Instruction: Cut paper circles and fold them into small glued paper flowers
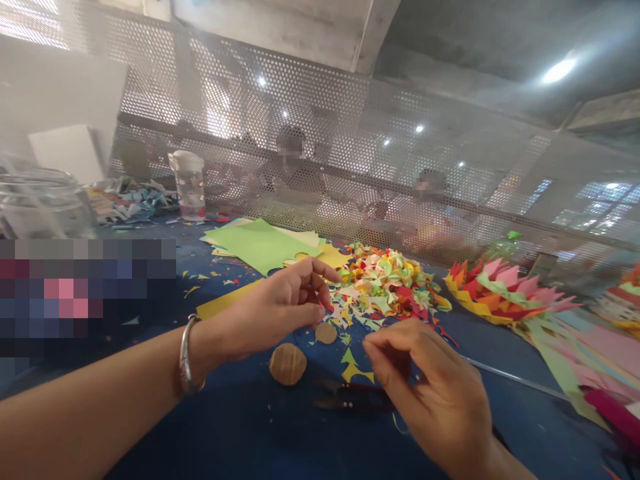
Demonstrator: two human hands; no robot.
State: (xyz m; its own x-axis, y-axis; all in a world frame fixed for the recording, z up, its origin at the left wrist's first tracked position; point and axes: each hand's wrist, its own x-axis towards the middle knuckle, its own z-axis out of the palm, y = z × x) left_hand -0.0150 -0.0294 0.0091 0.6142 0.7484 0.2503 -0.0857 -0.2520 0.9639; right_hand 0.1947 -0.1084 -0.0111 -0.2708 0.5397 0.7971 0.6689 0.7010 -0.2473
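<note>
My left hand [280,297], a silver bangle on its wrist, is raised over the table with fingers loosely bent and thumb apart; nothing shows between them. Just beyond its thumb lies a small round cardboard disc [326,333]. A larger cardboard disc [288,365] lies nearer to me. My right hand [425,380] has thumb and index finger brought together; whatever they may hold is hidden. Dark-bladed scissors [345,399] lie partly under this hand, their handles mostly covered. Yellow paper offcuts [357,373] lie left of its fingertips.
A heap of colourful paper scraps [387,273] lies beyond my hands, with green paper sheets [263,243] to its left. Folded paper petals [505,290] sit at right. A lidded cup [189,187] and glass jar [43,203] stand at left. People sit behind a perforated screen [330,127].
</note>
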